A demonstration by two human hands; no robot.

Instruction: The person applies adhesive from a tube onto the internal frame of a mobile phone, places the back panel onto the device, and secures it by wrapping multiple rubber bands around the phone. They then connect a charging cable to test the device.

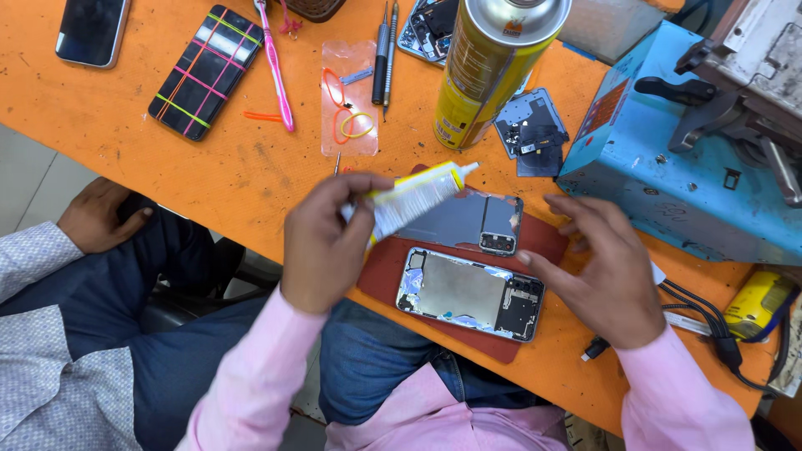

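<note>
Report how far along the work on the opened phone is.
Done: the opened phone body lies bare on the dark red mat, its grey back cover off beside it. In hand: the left hand holds a white and yellow glue tube; the right hand hovers at the phone's edge. Left: no glue line shows, and the cover is not back on.

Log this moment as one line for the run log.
left hand: holds glue tube | right hand: open, beside opened phone | back cover on red mat

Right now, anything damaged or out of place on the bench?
The opened phone on the red mat lies backless, ragged adhesive along its edges; its back cover lies beside it. Left hand holds a glue tube.
</note>
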